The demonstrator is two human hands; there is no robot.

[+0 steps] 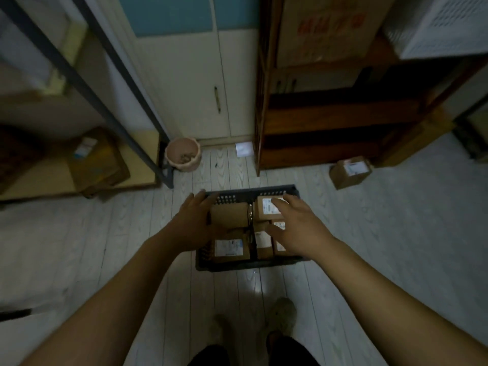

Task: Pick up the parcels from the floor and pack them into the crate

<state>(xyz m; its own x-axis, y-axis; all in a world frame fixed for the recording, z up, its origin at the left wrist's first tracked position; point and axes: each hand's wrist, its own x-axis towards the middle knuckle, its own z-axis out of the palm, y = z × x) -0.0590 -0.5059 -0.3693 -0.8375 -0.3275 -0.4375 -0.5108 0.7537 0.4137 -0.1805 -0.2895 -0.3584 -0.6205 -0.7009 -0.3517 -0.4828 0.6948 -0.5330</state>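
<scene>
Reaching down with both hands spread wide, left hand (194, 225) and right hand (295, 231) holding nothing over the black crate (250, 265) full of brown parcels (229, 247), one more parcel (350, 171) lying farther off on the floor (396, 233).

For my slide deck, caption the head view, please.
Both hands, left and right, spread over a parcel-filled crate; one parcel waits on the floor.

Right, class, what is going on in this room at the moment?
A person reaches both arms down over a dark crate on the floor, already packed with several brown parcels. The left hand hovers at its left side and the right hand over the parcels, fingers spread, neither gripping anything. One parcel lies on the floor by the wooden shelf.
</scene>
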